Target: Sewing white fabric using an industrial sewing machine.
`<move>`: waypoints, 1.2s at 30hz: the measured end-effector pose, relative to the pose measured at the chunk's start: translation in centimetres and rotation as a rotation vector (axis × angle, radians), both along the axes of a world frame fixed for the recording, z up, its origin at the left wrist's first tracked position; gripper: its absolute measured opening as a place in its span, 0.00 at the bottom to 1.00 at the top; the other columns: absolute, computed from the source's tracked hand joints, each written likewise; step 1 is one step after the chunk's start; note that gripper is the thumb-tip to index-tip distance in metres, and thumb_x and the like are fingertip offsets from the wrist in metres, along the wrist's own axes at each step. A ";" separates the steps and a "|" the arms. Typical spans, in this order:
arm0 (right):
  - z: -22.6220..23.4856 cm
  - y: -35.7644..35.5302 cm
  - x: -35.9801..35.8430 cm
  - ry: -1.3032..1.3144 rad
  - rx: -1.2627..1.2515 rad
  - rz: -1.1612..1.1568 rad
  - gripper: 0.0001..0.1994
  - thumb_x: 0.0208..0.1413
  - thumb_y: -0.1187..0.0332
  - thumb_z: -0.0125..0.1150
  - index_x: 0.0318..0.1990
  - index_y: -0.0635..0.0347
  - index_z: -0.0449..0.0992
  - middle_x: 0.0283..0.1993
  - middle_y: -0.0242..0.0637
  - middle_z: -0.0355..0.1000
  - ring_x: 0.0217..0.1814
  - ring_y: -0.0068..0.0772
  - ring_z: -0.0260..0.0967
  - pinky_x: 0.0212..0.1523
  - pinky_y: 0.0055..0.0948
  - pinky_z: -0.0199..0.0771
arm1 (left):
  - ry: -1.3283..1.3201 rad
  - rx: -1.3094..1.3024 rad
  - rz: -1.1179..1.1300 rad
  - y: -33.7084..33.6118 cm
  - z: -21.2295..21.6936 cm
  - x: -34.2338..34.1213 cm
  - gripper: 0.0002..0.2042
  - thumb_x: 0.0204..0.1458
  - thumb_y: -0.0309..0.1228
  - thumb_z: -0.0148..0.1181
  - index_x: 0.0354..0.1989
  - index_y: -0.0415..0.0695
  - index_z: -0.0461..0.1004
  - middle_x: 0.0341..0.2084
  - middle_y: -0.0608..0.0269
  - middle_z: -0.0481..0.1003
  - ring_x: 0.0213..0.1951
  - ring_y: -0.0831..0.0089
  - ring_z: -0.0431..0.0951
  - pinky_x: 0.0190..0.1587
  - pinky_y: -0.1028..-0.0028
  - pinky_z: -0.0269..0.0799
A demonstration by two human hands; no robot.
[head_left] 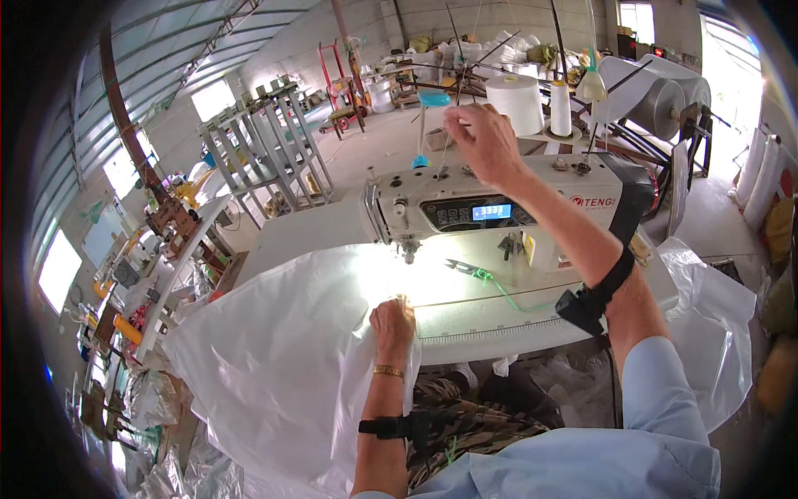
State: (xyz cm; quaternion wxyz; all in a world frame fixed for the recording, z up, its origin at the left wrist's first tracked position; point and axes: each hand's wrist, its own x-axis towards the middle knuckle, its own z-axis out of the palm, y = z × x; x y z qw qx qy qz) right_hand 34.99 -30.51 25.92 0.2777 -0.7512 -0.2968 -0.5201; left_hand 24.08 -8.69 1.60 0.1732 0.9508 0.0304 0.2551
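A white industrial sewing machine (544, 218) with a lit display stands on its table. My left hand (392, 326) is closed on the edge of a large translucent white plastic sheet (274, 349), just in front of the bright needle area. My right hand (486, 143) is raised over the machine head, beside a blue-topped thread guide (433, 99). Its fingers are pinched together; whatever they hold is too fine to make out. Thread snips (470, 269) tied to a green cord (509, 299) lie on the table, right of the needle.
Behind the machine stand a large white thread cone (514, 106) and a slimmer cone (561, 110). A grey metal rack (266, 154) is at the back left. More plastic sheeting (706, 333) hangs off the table's right side. Large film rolls (661, 108) sit at the far right.
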 end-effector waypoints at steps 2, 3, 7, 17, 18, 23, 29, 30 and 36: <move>0.6 -0.7 1.0 0.141 0.044 -0.027 0.13 0.58 0.69 0.57 0.50 0.62 0.72 0.46 0.43 0.74 0.48 0.48 0.69 0.48 0.45 0.66 | 0.020 -0.017 -0.009 -0.2 0.3 -0.1 0.06 0.52 0.28 0.55 0.30 0.41 0.77 0.25 0.50 0.77 0.35 0.52 0.78 0.47 0.57 0.67; 0.7 -0.8 1.4 0.009 0.033 -0.023 0.21 0.59 0.66 0.58 0.58 0.62 0.66 0.53 0.46 0.71 0.54 0.50 0.67 0.53 0.47 0.65 | 0.040 -0.032 -0.017 -0.2 0.5 -0.1 0.06 0.52 0.28 0.54 0.31 0.41 0.77 0.26 0.50 0.77 0.35 0.52 0.78 0.48 0.57 0.67; 1.6 0.3 1.4 -0.181 -0.038 0.106 0.27 0.59 0.65 0.58 0.64 0.62 0.59 0.60 0.48 0.66 0.59 0.51 0.65 0.58 0.47 0.64 | 0.017 -0.035 -0.032 0.4 -0.4 -0.3 0.06 0.52 0.28 0.54 0.32 0.40 0.76 0.28 0.49 0.77 0.38 0.51 0.77 0.49 0.56 0.67; 3.9 2.7 1.8 -0.252 -0.252 0.124 0.24 0.62 0.69 0.53 0.66 0.52 0.58 0.56 0.45 0.70 0.57 0.46 0.68 0.57 0.47 0.65 | 0.012 -0.019 -0.049 -0.1 0.7 -0.5 0.05 0.50 0.27 0.54 0.30 0.39 0.75 0.27 0.48 0.77 0.35 0.51 0.78 0.45 0.56 0.68; 3.9 3.2 1.8 -0.287 -0.245 0.137 0.24 0.62 0.69 0.53 0.65 0.51 0.59 0.52 0.45 0.73 0.54 0.46 0.70 0.54 0.46 0.67 | -0.012 -0.019 -0.047 -0.1 0.7 -0.5 0.05 0.49 0.26 0.54 0.29 0.39 0.75 0.26 0.47 0.77 0.34 0.51 0.78 0.44 0.56 0.69; 4.0 5.7 0.7 -0.210 -0.405 0.052 0.23 0.62 0.66 0.54 0.64 0.48 0.61 0.48 0.43 0.74 0.50 0.44 0.73 0.51 0.45 0.70 | 0.065 -0.011 -0.023 -0.1 1.0 -0.3 0.05 0.49 0.26 0.54 0.29 0.40 0.76 0.27 0.47 0.78 0.35 0.52 0.79 0.44 0.56 0.69; 3.8 5.4 1.0 -0.390 -0.411 0.102 0.21 0.61 0.62 0.55 0.61 0.47 0.64 0.46 0.40 0.76 0.47 0.41 0.74 0.49 0.46 0.72 | 0.039 -0.018 -0.011 -0.1 0.7 -0.4 0.06 0.50 0.27 0.54 0.31 0.40 0.76 0.27 0.48 0.78 0.37 0.52 0.79 0.46 0.56 0.68; 3.8 4.9 1.3 -0.504 -0.321 0.193 0.18 0.61 0.62 0.56 0.59 0.48 0.67 0.44 0.39 0.76 0.46 0.41 0.75 0.48 0.46 0.72 | 0.045 -0.017 -0.013 -0.1 0.8 -0.5 0.06 0.50 0.27 0.54 0.32 0.39 0.76 0.28 0.48 0.78 0.37 0.52 0.78 0.46 0.56 0.68; 2.8 -1.8 4.1 0.124 -0.298 -0.210 0.09 0.57 0.69 0.56 0.43 0.58 0.78 0.38 0.42 0.78 0.40 0.49 0.77 0.41 0.47 0.76 | -0.160 0.031 -0.047 0.5 -0.9 -0.5 0.06 0.53 0.28 0.54 0.32 0.39 0.76 0.27 0.48 0.77 0.36 0.52 0.78 0.47 0.56 0.68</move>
